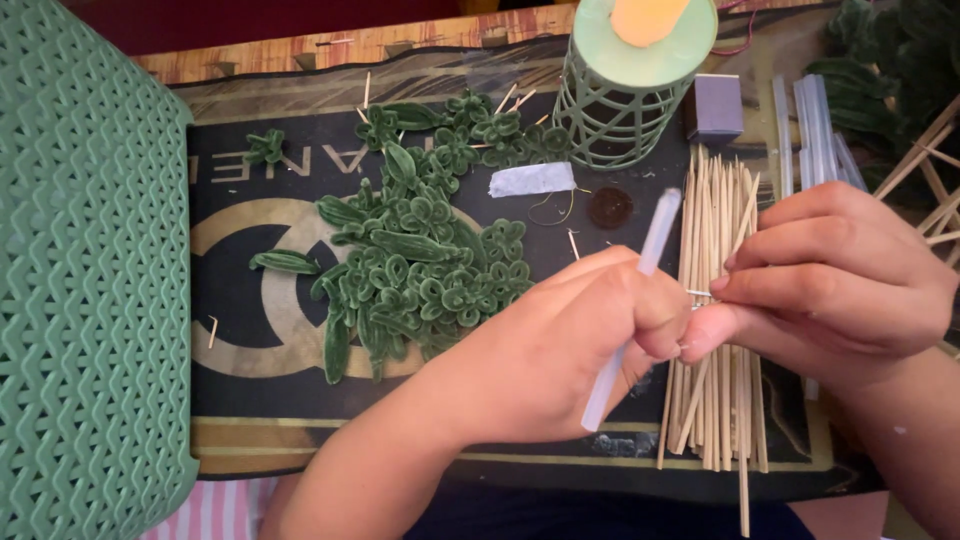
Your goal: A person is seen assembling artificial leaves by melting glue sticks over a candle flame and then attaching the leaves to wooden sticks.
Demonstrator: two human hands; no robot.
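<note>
1. The left hand (560, 345) is gripping a translucent glue stick (632, 300); the right hand (835, 280) is pinching a thin wooden skewer (738, 235).
2. Both are working above the skewer pile (715, 400) near the surface's (250, 440) front edge.
3. A green basket (90, 270) is crowding the left side.

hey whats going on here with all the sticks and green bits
A person sits at a dark mat. The left hand holds a translucent glue stick, and the right hand pinches a thin wooden skewer above a pile of skewers. Green fuzzy leaf and flower pieces lie heaped to the left.
</note>
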